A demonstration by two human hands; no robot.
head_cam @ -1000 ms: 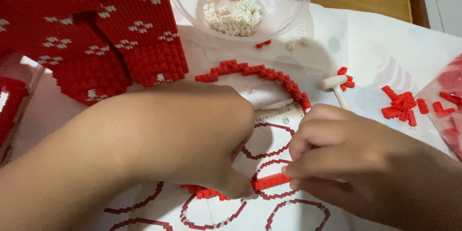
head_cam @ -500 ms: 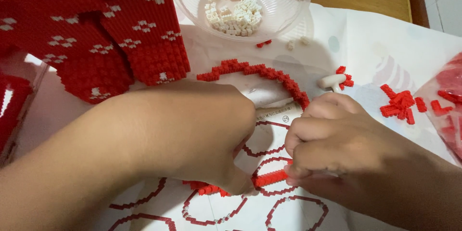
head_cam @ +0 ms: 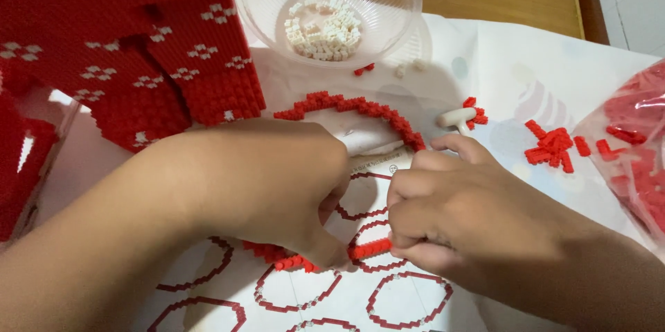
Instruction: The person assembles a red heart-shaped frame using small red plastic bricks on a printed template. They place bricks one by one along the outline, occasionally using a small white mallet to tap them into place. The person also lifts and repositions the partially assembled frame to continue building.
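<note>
Head view: hands [head_cam: 443,214] on red brick strip [head_cam: 370,248]

Bright, even indoor light; soft shadows, sharp focus throughout.

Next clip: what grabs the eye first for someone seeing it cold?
Two hands meet at centre: the left hand and right hand pinch a red brick strip over a printed ring-pattern sheet. A big red brick model fills the upper left, beside a clear bowl of white bricks.
</note>
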